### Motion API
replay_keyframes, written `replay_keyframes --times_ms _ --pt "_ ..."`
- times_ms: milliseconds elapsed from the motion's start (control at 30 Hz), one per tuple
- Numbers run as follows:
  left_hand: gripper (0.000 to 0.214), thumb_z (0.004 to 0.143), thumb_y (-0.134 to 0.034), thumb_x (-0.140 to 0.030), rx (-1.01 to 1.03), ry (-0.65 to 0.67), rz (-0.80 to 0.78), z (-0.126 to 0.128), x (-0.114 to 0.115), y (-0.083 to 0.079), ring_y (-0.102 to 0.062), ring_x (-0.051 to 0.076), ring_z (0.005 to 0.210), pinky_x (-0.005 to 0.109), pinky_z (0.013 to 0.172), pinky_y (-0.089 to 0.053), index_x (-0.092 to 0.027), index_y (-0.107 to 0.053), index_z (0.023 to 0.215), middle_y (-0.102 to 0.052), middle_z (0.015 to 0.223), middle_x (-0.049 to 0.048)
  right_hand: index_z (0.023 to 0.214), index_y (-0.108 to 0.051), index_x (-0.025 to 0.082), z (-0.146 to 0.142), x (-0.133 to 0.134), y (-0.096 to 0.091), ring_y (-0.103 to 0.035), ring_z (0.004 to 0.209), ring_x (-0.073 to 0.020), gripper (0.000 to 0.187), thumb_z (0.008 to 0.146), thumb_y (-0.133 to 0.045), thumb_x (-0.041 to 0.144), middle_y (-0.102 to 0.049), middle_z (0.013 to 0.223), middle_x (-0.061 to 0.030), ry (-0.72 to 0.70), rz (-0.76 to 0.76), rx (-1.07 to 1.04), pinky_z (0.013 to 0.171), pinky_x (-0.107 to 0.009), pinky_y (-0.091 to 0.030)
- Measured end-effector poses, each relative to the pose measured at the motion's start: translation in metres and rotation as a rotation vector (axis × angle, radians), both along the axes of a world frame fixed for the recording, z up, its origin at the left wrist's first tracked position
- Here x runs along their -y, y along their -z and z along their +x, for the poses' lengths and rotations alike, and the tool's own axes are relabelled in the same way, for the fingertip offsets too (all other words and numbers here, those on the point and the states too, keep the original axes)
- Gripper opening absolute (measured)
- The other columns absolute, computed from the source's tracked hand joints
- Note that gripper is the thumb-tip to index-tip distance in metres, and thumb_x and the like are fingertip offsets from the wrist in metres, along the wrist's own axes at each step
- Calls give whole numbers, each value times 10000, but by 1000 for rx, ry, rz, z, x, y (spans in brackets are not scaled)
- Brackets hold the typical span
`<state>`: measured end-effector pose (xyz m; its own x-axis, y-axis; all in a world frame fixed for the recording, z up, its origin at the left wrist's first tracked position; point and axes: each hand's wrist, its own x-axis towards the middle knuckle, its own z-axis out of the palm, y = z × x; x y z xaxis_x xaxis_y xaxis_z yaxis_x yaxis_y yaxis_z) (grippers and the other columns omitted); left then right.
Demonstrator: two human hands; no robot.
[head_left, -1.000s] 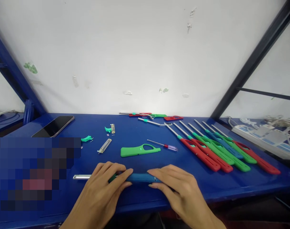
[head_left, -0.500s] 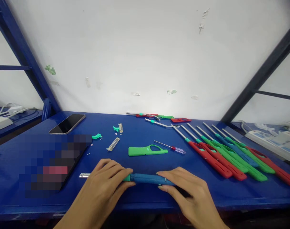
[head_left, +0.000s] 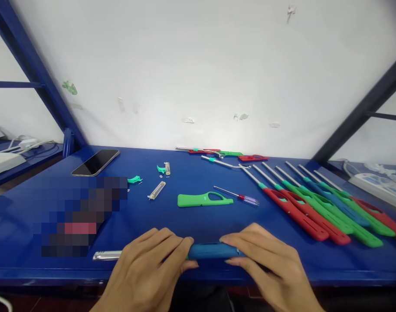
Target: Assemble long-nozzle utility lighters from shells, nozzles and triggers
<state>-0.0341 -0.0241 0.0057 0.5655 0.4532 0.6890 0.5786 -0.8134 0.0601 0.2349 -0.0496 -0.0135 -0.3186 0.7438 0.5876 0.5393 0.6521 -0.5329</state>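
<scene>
Head view shows the blue lighter [head_left: 212, 250] lying crosswise at the near edge of the bench [head_left: 158, 225], between the person's two hands; I cannot tell if it touches the bench. It is held by both ends, probably so that it stays level and its handle cannot twist or come apart. The grip of the left hand [head_left: 152, 262] is clamped around the front part, and the metal rod [head_left: 106, 255] comes out beyond it. The grip of the right hand [head_left: 269, 258] pinches the rear of the handle, finger above and thumb below. Both grips are only as wide as the lighter is thick. Behind the hands lie a green shell [head_left: 191, 200] and a screwdriver [head_left: 246, 199], perhaps left there because they are easy to reach. The other lighters [head_left: 302, 216] lie side by side at the right, which seems to keep them apart from the loose clear tank [head_left: 157, 190] and teal trigger [head_left: 134, 179] at the left.
</scene>
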Motion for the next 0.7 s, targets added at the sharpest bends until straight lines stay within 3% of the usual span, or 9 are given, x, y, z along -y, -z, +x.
replay_keyframes --times_ms 200,300,400,467,533,600,700 --pt "199 1126 -486 -227 -94 11 -99 -5 -8 7 -692 196 773 375 796 -547 -179 -651 1227 -760 912 26 1219 -793 293 -7 0 0 -762 885 -218 250 989 -734 214 -839 1063 -15 74 3 18 862 -344 -657" --pt "278 1128 -471 -229 -129 -45 -71 -7 -10 6 -682 277 1060 477 992 -507 -189 -631 1351 -759 1124 76 1171 -818 283 -13 1 2 -780 813 -211 216 963 -770 246 -850 989 -10 135 65 -41 804 -314 -668" --pt "381 1060 -593 -164 7 -143 17 -5 -6 0 -535 330 1349 521 1143 -426 -251 -605 1430 -641 1373 105 1065 -850 293 -15 2 0 -808 786 -228 144 934 -792 287 -859 969 -12 254 30 -148 784 -309 -672" --pt "402 1020 -611 -102 190 -180 7 -3 -1 -2 -558 278 1313 456 1126 -463 -304 -640 1366 -628 1328 72 1004 -863 279 -14 1 -4 -809 727 -235 134 915 -801 358 -856 922 -27 345 -129 -247 720 -304 -673" --pt "313 1025 -587 -139 331 -183 -119 0 2 -1 -642 227 1167 380 1022 -543 -326 -684 1258 -670 1202 37 990 -862 236 -14 1 -10 -748 555 -211 264 895 -800 474 -816 755 -38 379 -356 -362 551 -284 -633" --pt "229 1042 -594 -281 386 -167 -361 3 0 4 -708 212 1027 337 894 -607 -330 -706 1235 -719 1147 23 1030 -846 190 -19 2 -16 -614 388 -159 437 885 -771 595 -717 581 -17 353 -576 -472 393 -252 -524" --pt "330 1047 -577 -477 527 -81 -761 7 -5 10 -747 210 854 331 783 -646 -303 -710 1295 -778 1010 24 1102 -815 170 -37 7 -19 -506 339 -115 584 857 -747 695 -622 514 18 283 -782 -571 339 -218 -425"
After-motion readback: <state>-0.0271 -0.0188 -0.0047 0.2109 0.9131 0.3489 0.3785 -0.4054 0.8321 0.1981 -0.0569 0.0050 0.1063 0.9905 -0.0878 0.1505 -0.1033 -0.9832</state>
